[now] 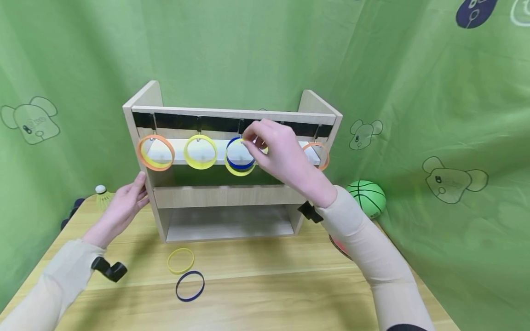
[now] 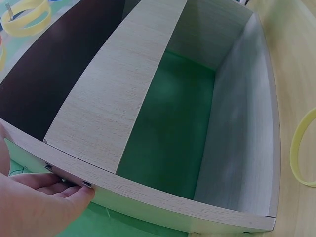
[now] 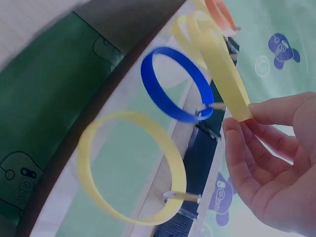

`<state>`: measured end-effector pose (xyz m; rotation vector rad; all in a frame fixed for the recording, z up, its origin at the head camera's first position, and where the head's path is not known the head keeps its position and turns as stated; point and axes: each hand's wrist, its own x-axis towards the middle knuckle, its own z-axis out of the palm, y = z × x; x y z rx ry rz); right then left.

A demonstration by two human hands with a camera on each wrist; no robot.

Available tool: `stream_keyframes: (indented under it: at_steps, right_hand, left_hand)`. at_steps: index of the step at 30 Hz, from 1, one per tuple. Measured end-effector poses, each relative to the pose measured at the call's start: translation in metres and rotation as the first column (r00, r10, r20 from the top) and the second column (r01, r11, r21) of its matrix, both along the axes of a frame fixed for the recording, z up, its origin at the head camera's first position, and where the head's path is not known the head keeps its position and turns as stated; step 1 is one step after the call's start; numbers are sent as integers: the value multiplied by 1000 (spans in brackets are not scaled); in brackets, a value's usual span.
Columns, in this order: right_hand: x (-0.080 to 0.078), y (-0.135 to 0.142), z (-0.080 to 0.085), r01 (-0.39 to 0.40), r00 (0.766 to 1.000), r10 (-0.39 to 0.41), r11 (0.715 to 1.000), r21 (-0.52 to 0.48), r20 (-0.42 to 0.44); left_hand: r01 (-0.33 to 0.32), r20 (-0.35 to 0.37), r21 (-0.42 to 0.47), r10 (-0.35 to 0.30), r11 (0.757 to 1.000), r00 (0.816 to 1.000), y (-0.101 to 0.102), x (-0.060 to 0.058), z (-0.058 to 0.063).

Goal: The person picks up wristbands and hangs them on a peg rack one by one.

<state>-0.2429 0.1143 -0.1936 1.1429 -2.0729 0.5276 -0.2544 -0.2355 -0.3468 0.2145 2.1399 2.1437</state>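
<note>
My right hand [image 1: 285, 154] pinches a yellow ring [image 3: 224, 74] between thumb and fingertips, right in front of the middle hook. A blue ring [image 3: 153, 91] hangs on that hook, and the yellow ring overlaps it in the head view. My left hand [image 1: 126, 202] rests against the outer left side of a small wooden shelf [image 1: 232, 197], its fingertips at the panel's edge. On the second hook hangs another yellow ring [image 1: 200, 164]. An orange ring [image 1: 165, 142] with yellow inside it hangs at the far left, and an orange ring [image 1: 327, 161] at the far right.
On the table before the shelf lie a yellow ring [image 1: 181, 272] and a dark blue ring [image 1: 190, 299]. A shuttlecock [image 1: 102, 196] stands left of the shelf. To the right are a green ball [image 1: 366, 198] and a pink item partly behind my right sleeve. Green curtains [image 1: 232, 50] surround the table.
</note>
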Motion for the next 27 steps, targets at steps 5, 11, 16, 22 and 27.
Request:
stream_keyframes:
  at_steps: [5,11,16,22,27]
  right_hand:
    - [-7,-1,7,38,998,-38,999,1,44]
    - [-14,-2,7,63,994,-65,998,21,84]
    - [-17,-2,4,93,991,-97,995,46,93]
    - [-19,0,2,94,991,-99,994,58,88]
    - [-18,0,1,97,989,-104,993,66,109]
  left_hand:
    - [1,1,2,-1,1000,1000,0,0,-1]
    - [3,8,-16,-3,1000,1000,1,1,1]
    - [4,2,-21,-4,1000,1000,1,2,1]
    - [0,1,-27,0,1000,1000,1,1,0]
    - [0,3,-29,0,1000,1000,0,0,0]
